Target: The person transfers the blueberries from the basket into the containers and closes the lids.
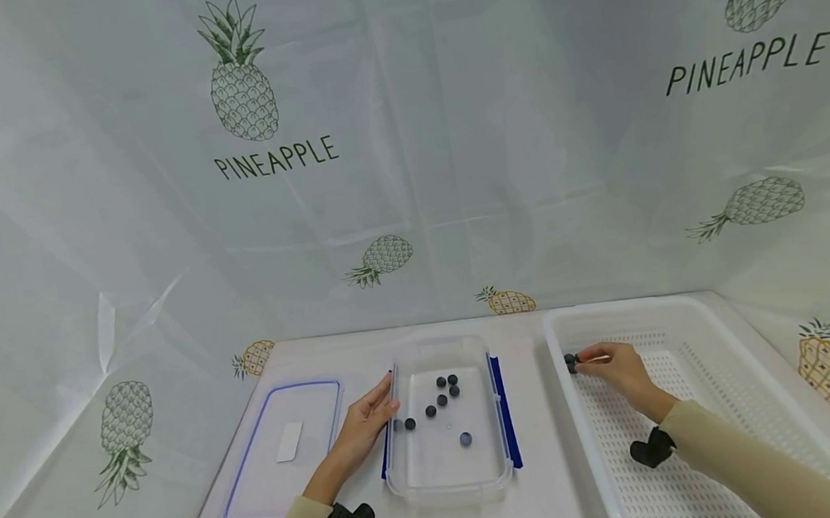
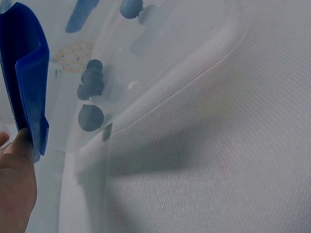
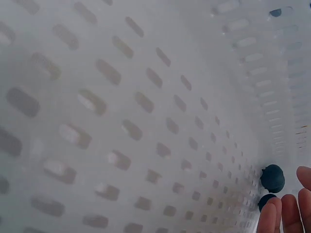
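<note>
Lid [image 1: 274,477] shows only in head view; left hand [image 1: 363,422] holds box [image 1: 448,489], right hand [image 1: 624,374]'s grip unclear.

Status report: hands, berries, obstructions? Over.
Left hand touching clear box. Right hand at berries in white basket, grip unclear. Basket wall close; no other obstruction visible.

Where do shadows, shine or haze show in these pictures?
Head view: pale sheen on the pineapple-print curtain; left wrist: a soft shadow across the white tabletop, the dark balls hazy; right wrist: greyish, soft-edged holes in the basket.
</note>
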`<action>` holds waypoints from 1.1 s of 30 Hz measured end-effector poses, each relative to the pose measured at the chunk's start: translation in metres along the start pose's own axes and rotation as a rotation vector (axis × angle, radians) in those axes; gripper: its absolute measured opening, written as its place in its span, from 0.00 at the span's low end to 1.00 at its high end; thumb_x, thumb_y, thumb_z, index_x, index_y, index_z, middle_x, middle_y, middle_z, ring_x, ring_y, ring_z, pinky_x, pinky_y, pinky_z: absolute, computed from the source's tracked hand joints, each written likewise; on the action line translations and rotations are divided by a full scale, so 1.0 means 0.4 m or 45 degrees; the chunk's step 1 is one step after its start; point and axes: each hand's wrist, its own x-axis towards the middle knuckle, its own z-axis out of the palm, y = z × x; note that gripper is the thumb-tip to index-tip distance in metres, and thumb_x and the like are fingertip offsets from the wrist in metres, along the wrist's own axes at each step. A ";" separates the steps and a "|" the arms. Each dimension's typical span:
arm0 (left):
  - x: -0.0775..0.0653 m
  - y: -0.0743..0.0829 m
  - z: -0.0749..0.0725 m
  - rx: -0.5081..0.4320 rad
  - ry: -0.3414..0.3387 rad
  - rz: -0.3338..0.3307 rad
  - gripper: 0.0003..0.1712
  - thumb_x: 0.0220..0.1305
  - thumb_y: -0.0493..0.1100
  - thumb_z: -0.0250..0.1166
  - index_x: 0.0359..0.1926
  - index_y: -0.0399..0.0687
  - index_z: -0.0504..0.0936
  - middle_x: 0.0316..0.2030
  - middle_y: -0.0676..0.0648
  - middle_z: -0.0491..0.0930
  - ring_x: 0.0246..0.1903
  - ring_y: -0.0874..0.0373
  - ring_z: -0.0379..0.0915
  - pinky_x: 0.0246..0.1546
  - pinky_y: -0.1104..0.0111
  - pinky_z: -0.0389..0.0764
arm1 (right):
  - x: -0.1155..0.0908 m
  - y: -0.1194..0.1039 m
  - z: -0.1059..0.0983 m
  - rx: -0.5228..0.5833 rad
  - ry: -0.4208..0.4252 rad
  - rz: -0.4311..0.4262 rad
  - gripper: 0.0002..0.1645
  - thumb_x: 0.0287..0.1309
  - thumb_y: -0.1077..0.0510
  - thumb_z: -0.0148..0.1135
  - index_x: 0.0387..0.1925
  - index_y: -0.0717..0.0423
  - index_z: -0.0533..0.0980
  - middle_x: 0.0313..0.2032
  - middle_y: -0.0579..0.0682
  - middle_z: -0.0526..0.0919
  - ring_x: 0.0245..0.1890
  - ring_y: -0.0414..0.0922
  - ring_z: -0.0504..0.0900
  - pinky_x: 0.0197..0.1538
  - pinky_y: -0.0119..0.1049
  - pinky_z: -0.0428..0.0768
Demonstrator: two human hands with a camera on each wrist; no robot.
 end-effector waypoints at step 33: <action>-0.019 0.065 0.011 0.030 -0.062 -0.045 0.35 0.67 0.42 0.55 0.70 0.41 0.51 0.69 0.47 0.48 0.66 0.58 0.48 0.58 0.77 0.59 | 0.003 0.024 0.039 -0.089 0.085 -0.047 0.15 0.46 0.62 0.69 0.37 0.68 0.79 0.31 0.55 0.83 0.30 0.43 0.79 0.30 0.26 0.78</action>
